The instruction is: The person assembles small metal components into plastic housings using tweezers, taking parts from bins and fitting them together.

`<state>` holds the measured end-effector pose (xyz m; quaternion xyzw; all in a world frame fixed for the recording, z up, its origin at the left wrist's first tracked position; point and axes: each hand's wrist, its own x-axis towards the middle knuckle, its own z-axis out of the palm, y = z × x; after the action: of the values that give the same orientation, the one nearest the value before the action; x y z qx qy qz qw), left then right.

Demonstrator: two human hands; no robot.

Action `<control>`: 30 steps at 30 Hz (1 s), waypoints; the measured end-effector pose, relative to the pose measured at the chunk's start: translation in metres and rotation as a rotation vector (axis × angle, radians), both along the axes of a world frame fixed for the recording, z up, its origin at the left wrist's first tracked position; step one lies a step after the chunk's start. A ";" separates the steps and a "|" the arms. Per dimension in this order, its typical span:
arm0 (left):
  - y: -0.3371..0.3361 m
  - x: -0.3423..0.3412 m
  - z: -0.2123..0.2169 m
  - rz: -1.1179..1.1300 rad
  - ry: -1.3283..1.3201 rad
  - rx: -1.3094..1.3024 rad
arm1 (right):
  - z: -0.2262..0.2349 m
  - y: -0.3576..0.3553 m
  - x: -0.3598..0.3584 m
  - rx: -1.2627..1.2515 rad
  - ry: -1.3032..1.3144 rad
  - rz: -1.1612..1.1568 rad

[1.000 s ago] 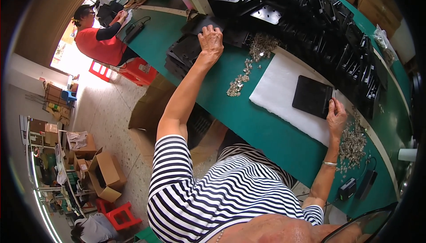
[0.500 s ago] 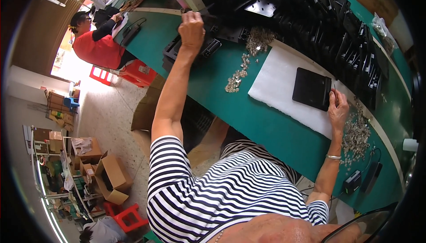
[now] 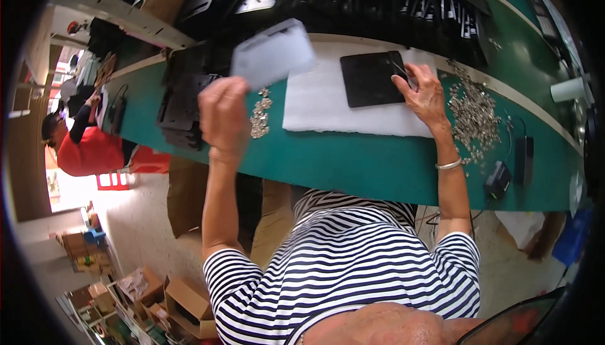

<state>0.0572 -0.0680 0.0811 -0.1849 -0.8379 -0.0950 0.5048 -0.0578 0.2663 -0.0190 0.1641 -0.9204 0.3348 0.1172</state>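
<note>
Gripping a blurred pale rectangular sheet (image 3: pixel 273 53) at eleven o'clock, the left hand (image 3: pixel 224 118) is raised; the right hand (image 3: pixel 423 93) rests unclenched on a flat black square panel (image 3: pixel 372 79).

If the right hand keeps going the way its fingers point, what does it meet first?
The right hand points up and left; its fingertips already rest on the flat black panel on the white foam sheet, so it likely slides further over that panel.
</note>
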 end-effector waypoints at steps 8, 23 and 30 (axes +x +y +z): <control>0.031 -0.020 -0.096 -0.305 -0.426 0.080 | -0.006 0.012 0.011 0.026 0.004 -0.003; 0.037 -0.011 -0.106 -0.050 -0.582 0.111 | 0.007 -0.012 0.011 0.272 0.005 -0.153; 0.026 -0.015 -0.115 0.055 -0.360 0.238 | 0.008 -0.008 0.002 0.365 -0.045 -0.163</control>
<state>0.0420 -0.0421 -0.0341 -0.0812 -0.9021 -0.2109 0.3676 -0.0561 0.2578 -0.0108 0.1000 -0.9785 0.1553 0.0917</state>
